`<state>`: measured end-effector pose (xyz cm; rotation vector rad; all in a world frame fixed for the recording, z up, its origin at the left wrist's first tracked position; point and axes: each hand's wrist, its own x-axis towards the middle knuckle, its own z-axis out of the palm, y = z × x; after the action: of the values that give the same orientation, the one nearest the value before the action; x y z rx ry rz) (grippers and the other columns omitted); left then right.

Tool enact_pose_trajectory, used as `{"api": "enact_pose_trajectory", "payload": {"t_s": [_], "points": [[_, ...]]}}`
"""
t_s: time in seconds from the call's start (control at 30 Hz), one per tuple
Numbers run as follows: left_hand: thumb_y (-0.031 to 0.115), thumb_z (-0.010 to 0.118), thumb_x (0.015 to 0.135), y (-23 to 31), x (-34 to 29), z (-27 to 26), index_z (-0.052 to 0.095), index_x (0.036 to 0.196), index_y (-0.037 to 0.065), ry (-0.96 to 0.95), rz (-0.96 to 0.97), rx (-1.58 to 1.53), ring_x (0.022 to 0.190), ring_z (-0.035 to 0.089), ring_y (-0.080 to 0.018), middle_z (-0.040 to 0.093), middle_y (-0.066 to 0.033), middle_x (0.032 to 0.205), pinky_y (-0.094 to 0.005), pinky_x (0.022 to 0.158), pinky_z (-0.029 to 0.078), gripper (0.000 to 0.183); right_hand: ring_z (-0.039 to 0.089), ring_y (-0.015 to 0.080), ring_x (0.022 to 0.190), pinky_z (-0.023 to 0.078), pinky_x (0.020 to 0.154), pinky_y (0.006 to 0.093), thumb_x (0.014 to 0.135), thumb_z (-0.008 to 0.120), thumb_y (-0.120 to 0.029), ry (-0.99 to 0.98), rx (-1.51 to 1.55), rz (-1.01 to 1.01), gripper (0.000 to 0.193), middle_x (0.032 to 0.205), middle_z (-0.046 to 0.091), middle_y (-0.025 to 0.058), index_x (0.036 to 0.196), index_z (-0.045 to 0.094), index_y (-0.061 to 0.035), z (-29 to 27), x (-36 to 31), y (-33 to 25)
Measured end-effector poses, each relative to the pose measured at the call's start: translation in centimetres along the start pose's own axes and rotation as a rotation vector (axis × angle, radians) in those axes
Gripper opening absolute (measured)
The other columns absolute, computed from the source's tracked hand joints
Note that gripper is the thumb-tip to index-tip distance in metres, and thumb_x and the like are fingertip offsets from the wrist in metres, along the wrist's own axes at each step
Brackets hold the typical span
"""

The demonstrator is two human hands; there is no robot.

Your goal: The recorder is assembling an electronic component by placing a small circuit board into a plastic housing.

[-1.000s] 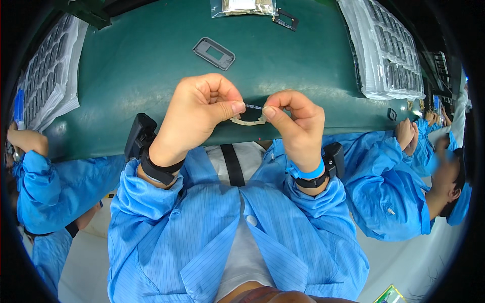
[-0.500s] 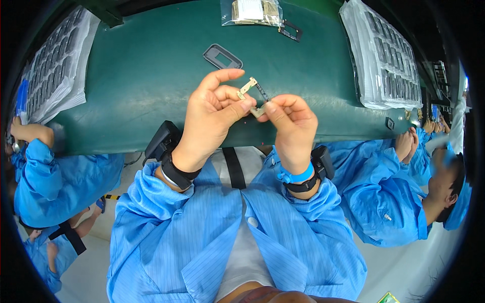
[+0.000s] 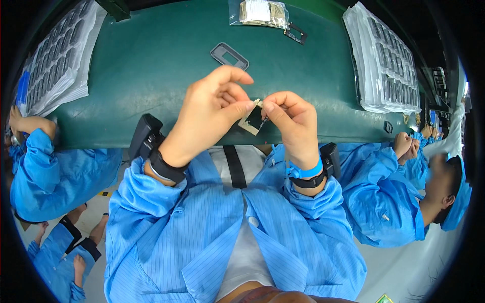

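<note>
Over the front edge of the green table, both my hands hold a small rectangular frame-shaped piece (image 3: 247,126), cream on some sides and dark on another. My left hand (image 3: 207,113) touches its upper left corner with the thumb; the index finger is raised and bent, the other fingers curled. My right hand (image 3: 294,120) pinches the right side between thumb and forefinger. Fingertips hide part of the piece. Beyond my left hand lies a grey plastic cover (image 3: 219,52) with a rectangular opening.
A clear bag of cream pieces (image 3: 262,15) lies at the far side, beside a black frame piece (image 3: 294,37). Trays of dark parts stand left (image 3: 63,53) and right (image 3: 389,53). A small black part (image 3: 388,127) sits near the right edge. Co-workers in blue sit on both sides.
The frame piece has turned in my fingers and sits lower, its cream corner now pointing toward me. My left wrist has shifted left. The view has moved slightly.
</note>
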<state>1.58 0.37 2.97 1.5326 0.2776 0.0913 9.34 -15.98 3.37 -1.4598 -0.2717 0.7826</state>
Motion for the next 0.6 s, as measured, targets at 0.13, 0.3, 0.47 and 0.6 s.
{"api": "enact_pose_trajectory", "payload": {"t_s": [0.13, 0.3, 0.47, 0.6], "points": [[-0.003, 0.066, 0.075, -0.7, -0.9, 1.4, 0.067, 0.087, 0.001, 0.324, 0.411, 0.403, 0.074, 0.063, -0.0172, 0.066, -0.0087, 0.082, -0.0257, 0.066, 0.049, 0.013, 0.054, 0.0053, 0.074, 0.044, 0.067, 0.0188, 0.087, 0.060, -0.006, 0.167, 0.040, -0.165, 0.008, 0.082, 0.061, 0.0012, 0.091, 0.061, 0.0008, 0.9, -0.1, 1.7], [-0.001, 0.066, 0.076, -1.0, -1.2, 2.0, 0.068, 0.090, 0.001, 0.368, 0.521, 0.560, 0.080, 0.065, -0.0222, 0.067, -0.0117, 0.090, -0.0289, 0.070, 0.050, 0.014, 0.054, 0.0061, 0.077, 0.044, 0.071, 0.0202, 0.087, 0.060, -0.005, 0.182, -0.005, -0.218, 0.007, 0.083, 0.061, 0.0013, 0.091, 0.061, 0.0015, 1.6, -0.2, 1.5], [0.000, 0.066, 0.077, -0.8, -1.0, 2.8, 0.067, 0.089, 0.000, 0.321, 0.398, 0.286, 0.082, 0.064, -0.0204, 0.067, -0.0117, 0.090, -0.0272, 0.070, 0.050, 0.012, 0.054, 0.0069, 0.080, 0.044, 0.073, 0.0207, 0.086, 0.060, -0.002, 0.193, -0.006, -0.278, 0.007, 0.084, 0.061, 0.0015, 0.091, 0.061, 0.0022, 1.3, -0.4, 1.2], [0.000, 0.066, 0.078, -0.8, -0.9, 2.1, 0.066, 0.087, -0.001, 0.256, 0.295, 0.122, 0.081, 0.063, -0.0194, 0.066, -0.0115, 0.087, -0.0267, 0.070, 0.049, 0.009, 0.054, 0.0071, 0.080, 0.044, 0.072, 0.0206, 0.085, 0.061, -0.001, 0.155, -0.045, -0.284, 0.006, 0.085, 0.061, 0.0018, 0.090, 0.062, 0.0026, 1.5, -0.2, 1.2]]}}
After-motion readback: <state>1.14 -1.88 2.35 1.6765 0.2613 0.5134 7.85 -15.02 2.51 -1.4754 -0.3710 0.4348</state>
